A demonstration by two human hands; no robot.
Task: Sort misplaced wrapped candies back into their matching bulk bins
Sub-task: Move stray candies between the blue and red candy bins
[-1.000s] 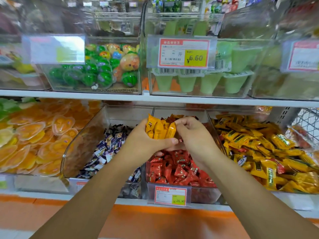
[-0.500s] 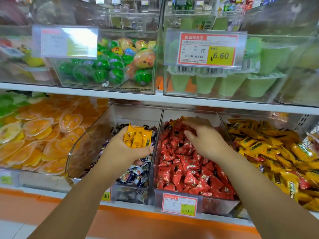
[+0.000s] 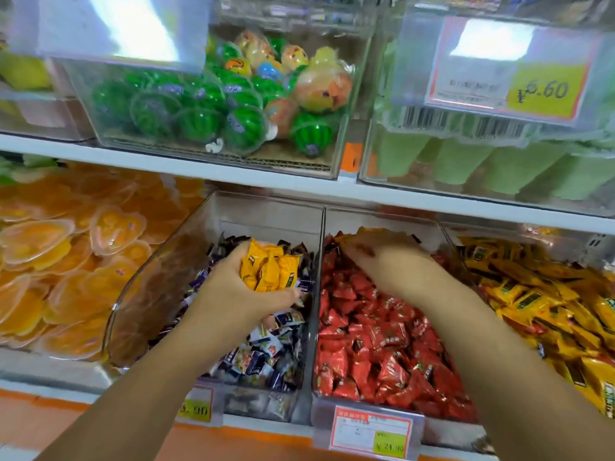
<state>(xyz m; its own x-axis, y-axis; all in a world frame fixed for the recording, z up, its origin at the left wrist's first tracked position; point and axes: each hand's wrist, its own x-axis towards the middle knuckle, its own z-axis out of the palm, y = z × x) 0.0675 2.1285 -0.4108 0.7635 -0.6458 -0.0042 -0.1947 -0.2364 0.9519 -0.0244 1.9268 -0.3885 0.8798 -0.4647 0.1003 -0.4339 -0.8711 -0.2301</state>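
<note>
Shop shelf (image 3: 266,189), two tiers of clear bins. Top tier: watermelon-look balls (image 3: 199,108) on the left, green cups (image 3: 499,161) on the right behind a 6.60 price tag (image 3: 512,78). Bottom tier, left to right: orange jelly cups (image 3: 50,261), a bin (image 3: 159,294) of purple & white sweets (image 3: 266,354), the red-sweet bin (image 3: 382,221), then a pile of yellow sweets (image 3: 549,294).

Left hand (image 3: 243,294) is up over the purple & white bin, fingers and thumb curled round a bunch of yellow wrapped candies (image 3: 269,269). They stand nearly upright in the fist, long axes pointing up & away toward the back of the shelf, tops fanned out a bit.

Right hand (image 3: 392,264) is deep at the back of the red bin, palm down over the red candies (image 3: 376,344), fingertips at an orange-yellow wrapper (image 3: 369,232) lying flat, long axis approx. left-right. Too blurred: can't tell if the fingers grasp it or just touch.

Red bin's price tag (image 3: 372,434) hangs on the front edge.
</note>
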